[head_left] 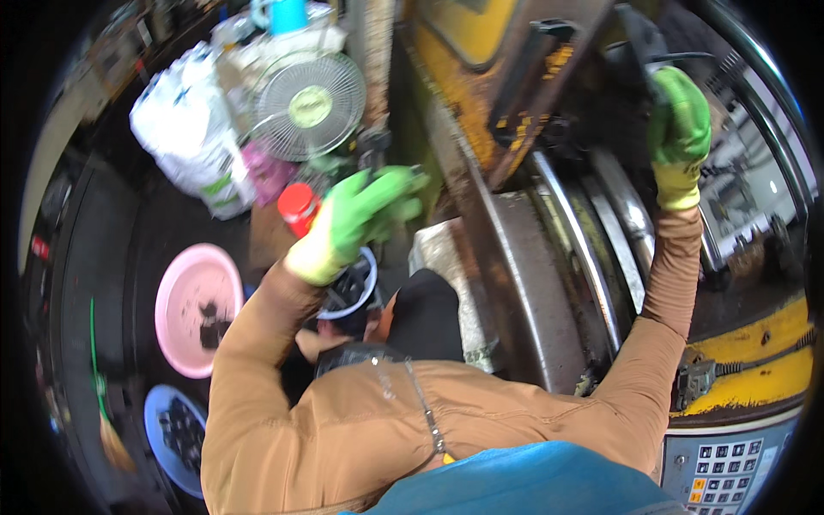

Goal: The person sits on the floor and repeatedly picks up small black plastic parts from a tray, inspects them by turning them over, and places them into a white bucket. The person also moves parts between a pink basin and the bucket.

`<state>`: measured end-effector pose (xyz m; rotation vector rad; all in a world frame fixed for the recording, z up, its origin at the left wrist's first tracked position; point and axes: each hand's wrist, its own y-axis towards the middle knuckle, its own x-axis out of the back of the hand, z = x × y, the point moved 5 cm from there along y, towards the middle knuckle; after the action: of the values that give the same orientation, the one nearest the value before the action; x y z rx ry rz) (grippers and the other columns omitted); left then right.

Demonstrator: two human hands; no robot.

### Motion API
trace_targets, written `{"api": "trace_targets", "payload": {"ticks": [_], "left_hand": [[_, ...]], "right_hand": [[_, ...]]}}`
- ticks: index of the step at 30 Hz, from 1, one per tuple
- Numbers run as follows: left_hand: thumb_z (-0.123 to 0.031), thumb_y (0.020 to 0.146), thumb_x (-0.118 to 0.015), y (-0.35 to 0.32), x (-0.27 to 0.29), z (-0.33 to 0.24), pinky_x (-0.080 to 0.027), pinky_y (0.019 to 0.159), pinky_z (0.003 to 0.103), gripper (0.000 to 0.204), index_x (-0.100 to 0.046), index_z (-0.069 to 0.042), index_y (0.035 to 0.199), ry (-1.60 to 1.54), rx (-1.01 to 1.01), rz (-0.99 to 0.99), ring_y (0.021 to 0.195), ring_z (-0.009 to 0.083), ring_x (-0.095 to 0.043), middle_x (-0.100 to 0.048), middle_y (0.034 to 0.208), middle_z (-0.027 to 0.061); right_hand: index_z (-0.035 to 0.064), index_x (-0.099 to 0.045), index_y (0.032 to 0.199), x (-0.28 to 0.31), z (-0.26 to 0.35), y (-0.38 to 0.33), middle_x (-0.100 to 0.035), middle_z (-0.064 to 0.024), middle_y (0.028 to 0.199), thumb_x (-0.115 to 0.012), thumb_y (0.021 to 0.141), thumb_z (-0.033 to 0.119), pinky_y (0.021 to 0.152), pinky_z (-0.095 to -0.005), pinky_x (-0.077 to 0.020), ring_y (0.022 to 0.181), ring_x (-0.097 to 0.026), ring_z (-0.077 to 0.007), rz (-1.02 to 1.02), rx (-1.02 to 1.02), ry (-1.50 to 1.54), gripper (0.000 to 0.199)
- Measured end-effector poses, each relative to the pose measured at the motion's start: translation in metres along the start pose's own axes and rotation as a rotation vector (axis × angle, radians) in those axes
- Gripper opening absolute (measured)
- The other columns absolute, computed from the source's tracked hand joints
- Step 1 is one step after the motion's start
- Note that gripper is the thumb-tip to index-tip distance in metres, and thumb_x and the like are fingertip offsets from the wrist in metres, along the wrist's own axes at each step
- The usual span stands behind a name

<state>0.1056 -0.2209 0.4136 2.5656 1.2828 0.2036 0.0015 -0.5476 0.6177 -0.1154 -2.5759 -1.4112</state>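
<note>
My left hand (359,215), in a green and yellow glove, is raised in the middle of the view. Its fingers stretch to the right, somewhat blurred, with a small dark spot at the tips. Just behind the wrist is a red-lidded container (299,208). Below the hand stands a bucket (371,287) with dark pieces inside. My right hand (681,129), gloved alike, reaches far right into the machine (468,51). Its fingers are curled next to a dark grey machine part (639,43); what they grip is hidden.
Shiny metal rods (579,249) run between my arms. A fan (311,107) and white sacks (190,129) stand at the back left. Below them are a pink basin (193,360), a blue basin (159,459) and a broom (112,438). A button panel (725,468) sits at the lower right.
</note>
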Motion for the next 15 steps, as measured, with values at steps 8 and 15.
{"api": "trace_targets", "payload": {"ticks": [8,15], "left_hand": [[0.007,0.079,-0.058,-0.044,0.033,-0.008,-0.047,0.054,0.024,0.036,-0.061,-0.002,0.114,-0.563,0.051,-0.454,0.061,0.0107,-0.053,-0.06,0.081,0.0029],[-0.003,0.07,-0.062,-0.239,0.191,0.054,-0.053,0.07,0.036,0.028,-0.067,-0.006,0.097,0.951,-0.217,-0.795,0.084,0.0286,-0.063,-0.064,0.1,0.0113]], "right_hand": [[0.0106,-0.064,0.107,-0.066,0.248,0.047,-0.061,-0.0072,0.107,-0.068,0.068,0.012,0.083,-0.0409,-0.049,0.093,-0.06,-0.0289,0.176,0.449,0.261,0.039],[-0.005,-0.046,0.119,-0.142,0.133,0.001,-0.058,-0.0188,0.107,-0.079,0.075,0.017,0.078,-0.0336,-0.0517,0.085,-0.061,-0.0243,-0.154,-0.926,0.431,0.06]]}}
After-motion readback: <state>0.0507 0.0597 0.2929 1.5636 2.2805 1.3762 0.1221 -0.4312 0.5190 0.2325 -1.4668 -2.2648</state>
